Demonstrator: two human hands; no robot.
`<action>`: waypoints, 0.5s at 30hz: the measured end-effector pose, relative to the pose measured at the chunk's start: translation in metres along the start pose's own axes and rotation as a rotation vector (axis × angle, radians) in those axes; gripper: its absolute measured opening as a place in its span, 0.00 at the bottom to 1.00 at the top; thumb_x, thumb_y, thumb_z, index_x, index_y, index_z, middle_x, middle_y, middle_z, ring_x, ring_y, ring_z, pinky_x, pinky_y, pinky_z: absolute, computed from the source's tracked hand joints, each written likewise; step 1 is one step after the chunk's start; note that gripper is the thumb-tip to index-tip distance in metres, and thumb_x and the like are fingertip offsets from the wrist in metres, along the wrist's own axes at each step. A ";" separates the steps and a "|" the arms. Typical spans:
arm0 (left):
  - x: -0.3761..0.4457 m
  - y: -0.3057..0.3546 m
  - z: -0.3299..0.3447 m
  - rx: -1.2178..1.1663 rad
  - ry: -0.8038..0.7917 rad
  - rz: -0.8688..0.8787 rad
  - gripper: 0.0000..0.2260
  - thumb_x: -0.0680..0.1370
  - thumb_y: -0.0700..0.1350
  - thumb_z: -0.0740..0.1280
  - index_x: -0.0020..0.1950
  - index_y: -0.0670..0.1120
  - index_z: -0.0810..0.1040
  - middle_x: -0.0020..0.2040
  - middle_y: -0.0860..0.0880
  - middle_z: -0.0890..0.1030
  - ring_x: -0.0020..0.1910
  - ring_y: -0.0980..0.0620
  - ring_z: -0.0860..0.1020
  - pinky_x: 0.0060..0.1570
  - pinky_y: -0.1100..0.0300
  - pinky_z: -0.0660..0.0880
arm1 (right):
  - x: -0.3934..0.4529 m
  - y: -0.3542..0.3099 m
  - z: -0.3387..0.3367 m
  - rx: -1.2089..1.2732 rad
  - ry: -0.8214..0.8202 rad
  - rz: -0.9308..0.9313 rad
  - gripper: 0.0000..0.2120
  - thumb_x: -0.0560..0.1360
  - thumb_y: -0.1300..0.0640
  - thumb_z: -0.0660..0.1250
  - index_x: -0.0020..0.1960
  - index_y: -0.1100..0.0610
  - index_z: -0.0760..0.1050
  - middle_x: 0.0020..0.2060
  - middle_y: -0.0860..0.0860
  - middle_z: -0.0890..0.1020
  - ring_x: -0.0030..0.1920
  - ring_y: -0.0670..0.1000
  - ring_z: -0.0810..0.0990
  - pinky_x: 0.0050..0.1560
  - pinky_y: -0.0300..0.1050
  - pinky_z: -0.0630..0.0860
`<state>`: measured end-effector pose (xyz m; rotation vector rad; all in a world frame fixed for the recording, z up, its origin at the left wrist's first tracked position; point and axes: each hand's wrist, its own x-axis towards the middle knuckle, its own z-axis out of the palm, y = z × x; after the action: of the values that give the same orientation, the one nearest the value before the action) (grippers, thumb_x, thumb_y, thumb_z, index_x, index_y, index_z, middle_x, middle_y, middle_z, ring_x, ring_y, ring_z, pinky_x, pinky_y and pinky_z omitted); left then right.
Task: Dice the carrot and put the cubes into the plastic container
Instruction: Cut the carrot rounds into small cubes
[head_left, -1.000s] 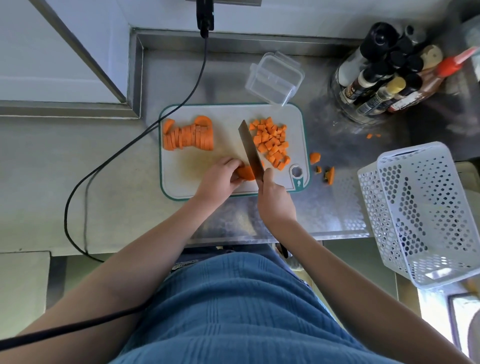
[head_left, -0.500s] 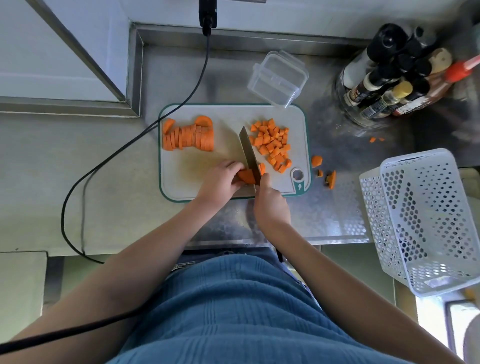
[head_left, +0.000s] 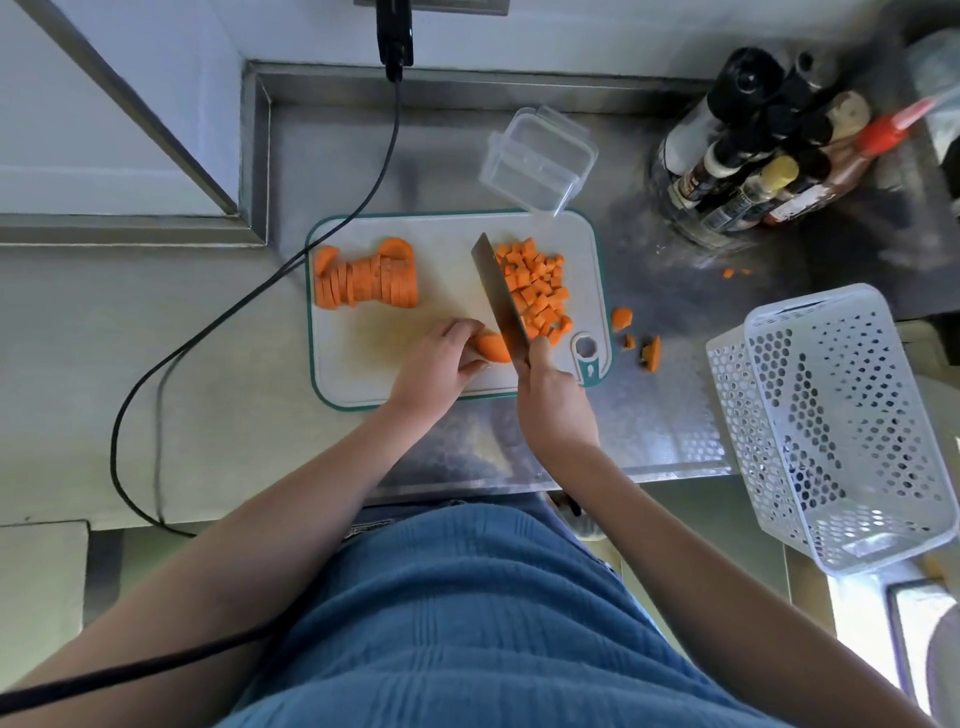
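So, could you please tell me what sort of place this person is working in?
Most likely a kitchen work area. A cutting board with carrot cubes lies on a stainless steel counter, and a cluster of condiment bottles stands at the back right.

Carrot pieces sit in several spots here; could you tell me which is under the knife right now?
The carrot piece at the board's near edge, held by the left hand; the sliced row and cubes lie untouched.
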<state>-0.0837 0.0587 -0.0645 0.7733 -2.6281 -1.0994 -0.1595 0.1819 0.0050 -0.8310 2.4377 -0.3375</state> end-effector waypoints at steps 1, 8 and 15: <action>-0.001 -0.001 -0.001 -0.012 0.010 0.003 0.15 0.70 0.39 0.74 0.55 0.40 0.78 0.51 0.41 0.80 0.51 0.40 0.78 0.49 0.49 0.76 | -0.001 -0.002 0.001 0.022 -0.004 0.002 0.06 0.82 0.62 0.52 0.58 0.58 0.60 0.39 0.63 0.79 0.39 0.65 0.78 0.35 0.53 0.72; 0.003 -0.001 0.000 -0.007 -0.001 0.021 0.07 0.72 0.41 0.72 0.48 0.41 0.78 0.44 0.44 0.80 0.44 0.44 0.78 0.41 0.50 0.76 | 0.000 -0.005 0.012 0.036 -0.030 0.024 0.06 0.82 0.62 0.51 0.59 0.57 0.59 0.40 0.61 0.79 0.40 0.63 0.78 0.36 0.49 0.69; 0.006 -0.005 0.002 -0.023 -0.013 0.003 0.06 0.72 0.40 0.73 0.45 0.40 0.78 0.43 0.43 0.79 0.42 0.44 0.78 0.40 0.50 0.76 | 0.000 -0.007 0.021 -0.021 -0.027 0.071 0.11 0.80 0.65 0.50 0.62 0.57 0.58 0.44 0.61 0.80 0.44 0.63 0.79 0.40 0.50 0.71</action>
<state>-0.0877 0.0537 -0.0690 0.7594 -2.6224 -1.1353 -0.1441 0.1752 -0.0099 -0.7509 2.4428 -0.2729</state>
